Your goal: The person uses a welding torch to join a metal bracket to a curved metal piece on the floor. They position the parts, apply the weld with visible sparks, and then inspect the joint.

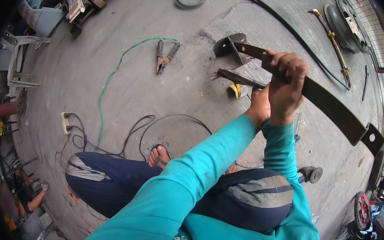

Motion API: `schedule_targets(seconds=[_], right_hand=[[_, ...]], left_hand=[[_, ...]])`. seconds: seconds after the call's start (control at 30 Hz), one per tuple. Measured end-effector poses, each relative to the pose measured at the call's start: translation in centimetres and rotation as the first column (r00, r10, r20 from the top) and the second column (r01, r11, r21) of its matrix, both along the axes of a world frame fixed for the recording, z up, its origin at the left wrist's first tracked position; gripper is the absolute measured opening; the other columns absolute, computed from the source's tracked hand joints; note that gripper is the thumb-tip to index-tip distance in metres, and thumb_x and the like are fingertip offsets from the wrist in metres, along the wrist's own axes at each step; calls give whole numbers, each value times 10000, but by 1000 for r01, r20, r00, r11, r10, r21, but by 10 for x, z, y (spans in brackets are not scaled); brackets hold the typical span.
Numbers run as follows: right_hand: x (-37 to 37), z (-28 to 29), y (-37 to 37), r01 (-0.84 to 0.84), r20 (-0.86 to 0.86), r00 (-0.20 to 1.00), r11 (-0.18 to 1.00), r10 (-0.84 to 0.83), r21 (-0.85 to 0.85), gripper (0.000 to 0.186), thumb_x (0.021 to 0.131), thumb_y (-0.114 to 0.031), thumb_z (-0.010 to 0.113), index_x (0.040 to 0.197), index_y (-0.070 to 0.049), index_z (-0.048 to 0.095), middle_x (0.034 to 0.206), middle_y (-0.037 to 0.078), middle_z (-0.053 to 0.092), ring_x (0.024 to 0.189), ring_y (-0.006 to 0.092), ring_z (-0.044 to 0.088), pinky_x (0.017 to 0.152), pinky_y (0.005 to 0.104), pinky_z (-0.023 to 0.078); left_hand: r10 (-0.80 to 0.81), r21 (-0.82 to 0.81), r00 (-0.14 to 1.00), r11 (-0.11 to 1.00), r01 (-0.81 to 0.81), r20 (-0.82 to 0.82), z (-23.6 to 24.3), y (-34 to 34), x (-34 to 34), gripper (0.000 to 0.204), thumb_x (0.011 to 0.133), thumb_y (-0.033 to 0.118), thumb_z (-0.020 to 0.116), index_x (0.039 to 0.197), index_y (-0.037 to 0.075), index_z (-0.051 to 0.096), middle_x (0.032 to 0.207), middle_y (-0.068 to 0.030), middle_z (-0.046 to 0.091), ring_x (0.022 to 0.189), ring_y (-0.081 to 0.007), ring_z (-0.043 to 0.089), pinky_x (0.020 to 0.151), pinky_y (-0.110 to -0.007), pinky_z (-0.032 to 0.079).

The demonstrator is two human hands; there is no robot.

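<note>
My right hand (288,82) is closed round a long, curved, dark steel strip (330,105) with a hole at each end. The strip slants from upper left to lower right, its upper end meeting a dark steel bracket (227,48) on the concrete floor. Just beneath, my left hand (260,102) is closed on a dark, bar-like metal tool (239,78) that points at the bracket. My right hand and wrist partly hide its fingers, and the tool's kind is unclear. Beside the tool lies a small yellow item (235,90).
Left of the bracket, a clamp (165,56) lies on a green wire. Black cables run from a power outlet (66,123). A thick hose (279,23) curves past a brass torch (332,39) and a wheel rim (346,26). An angle grinder (311,174) lies by my right knee.
</note>
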State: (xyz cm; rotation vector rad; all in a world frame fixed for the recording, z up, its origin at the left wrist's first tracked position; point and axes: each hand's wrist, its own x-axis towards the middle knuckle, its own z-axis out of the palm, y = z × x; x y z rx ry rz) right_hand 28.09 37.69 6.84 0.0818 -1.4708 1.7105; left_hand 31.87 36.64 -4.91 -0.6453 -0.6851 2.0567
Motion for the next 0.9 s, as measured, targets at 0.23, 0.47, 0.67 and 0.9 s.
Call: schedule_targets(seconds=[0.23,0.47,0.67,0.9], right_hand=[[23,35,34,-53,-148,988,992,36,-113,504,1139,-498,429,848,-88,471,807,52,445,783,244,486,844,480,492],[-62,49,40,-122,89,989,991,118,48,547,1110,-530,498,850,-50,521,756,63,513,651,192,530,663,410,524],[-64,48,22,-166,94,983,981,157,99,517,1126,-415,516,785,-27,537,699,59,528,622,179,568,625,358,529],[-64,41,32,-135,189,974,989,121,64,458,1120,-312,544,766,-22,549,666,47,524,595,159,567,632,371,566]], left_hand=[[-643,-880,624,442,-171,-444,-19,-80,7,105,893,30,700,896,75,605,795,-56,589,724,-201,613,760,-452,606],[-709,-941,681,329,86,-185,22,-125,-17,197,846,-4,685,936,105,548,806,-6,557,626,-128,545,710,-418,565],[-681,-935,724,319,158,-110,20,-133,-36,212,836,4,696,924,115,539,753,0,518,592,-130,517,663,-374,532],[-664,-943,738,309,128,-117,26,-125,-42,207,835,18,717,909,94,540,733,-4,500,580,-137,498,582,-347,491]])
